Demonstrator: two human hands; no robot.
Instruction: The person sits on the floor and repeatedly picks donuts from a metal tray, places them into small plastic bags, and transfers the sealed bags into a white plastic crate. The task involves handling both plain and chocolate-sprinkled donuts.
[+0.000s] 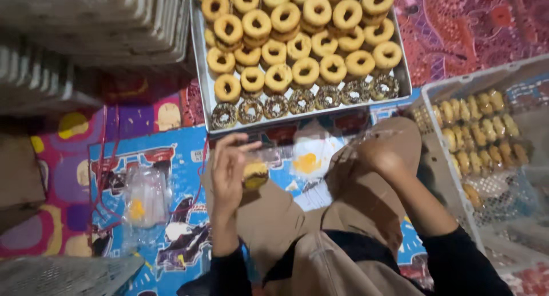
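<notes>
Head view is showing a doughnut [255, 175] inside a clear plastic bag [273, 157], sitting low in the scene centre, above the person's knees and just near of the metal tray [199, 61]. The left hand [229, 171] is gripping the bag's left end, fingers curled around it with the doughnut just beside the palm. The right hand [378, 154] is closing on the bag's stretched right end; motion blur is obscuring the exact finger positions. Beyond the hands, the tray is holding stacked glazed ring doughnuts [297, 30], with a row of sprinkled doughnuts [303, 100] along its near edge. To the right, a white crate [457, 84] is containing bagged doughnuts [480, 130]. To the left, a pile of empty clear bags [146, 196] is lying on the patterned floor mat [114, 159].
</notes>
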